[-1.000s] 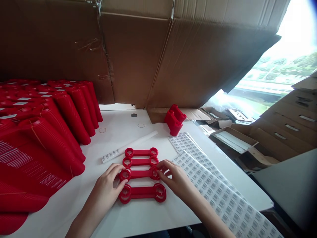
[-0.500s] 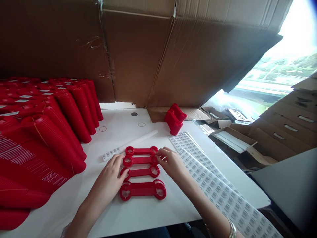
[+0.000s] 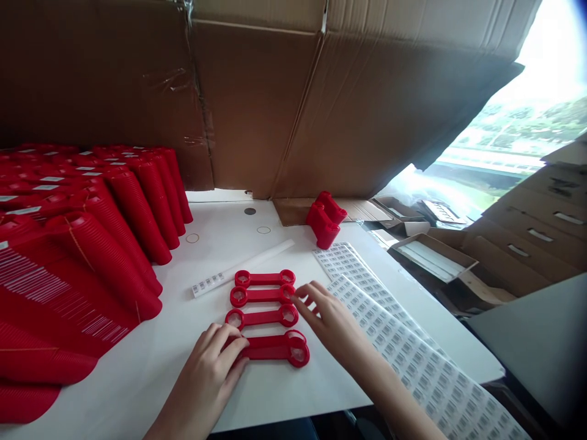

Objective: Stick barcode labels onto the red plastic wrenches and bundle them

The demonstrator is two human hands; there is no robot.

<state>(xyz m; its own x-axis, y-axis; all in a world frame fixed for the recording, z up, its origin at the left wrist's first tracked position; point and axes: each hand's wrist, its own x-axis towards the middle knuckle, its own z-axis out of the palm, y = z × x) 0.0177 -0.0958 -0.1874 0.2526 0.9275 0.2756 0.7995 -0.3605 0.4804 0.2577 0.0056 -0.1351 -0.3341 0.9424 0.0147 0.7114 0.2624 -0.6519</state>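
Note:
Several red bone-shaped pieces with ringed ends lie in a column on the white table. My left hand point(image 3: 220, 354) has its fingers closed round the left end of the nearest, thicker red piece point(image 3: 270, 348), hiding that end. Beside the right end of the second red piece from the back point(image 3: 263, 296) is my right hand point(image 3: 318, 302), its fingers parted and its fingertips at the ring. The third piece point(image 3: 261, 318) and the farthest piece point(image 3: 263, 279) lie flat, touched by neither hand.
Tall stacks of red pieces point(image 3: 110, 244) fill the left side. Sheets of barcode labels point(image 3: 389, 330) lie on the right, and a label strip point(image 3: 243, 269) lies behind the column. A small red bundle point(image 3: 324, 221) stands near the cardboard point(image 3: 257, 110) at the back.
My left hand has moved nearer, from the second and third pieces to the left end of the nearest one. My right hand has shifted slightly right and its fingers have spread.

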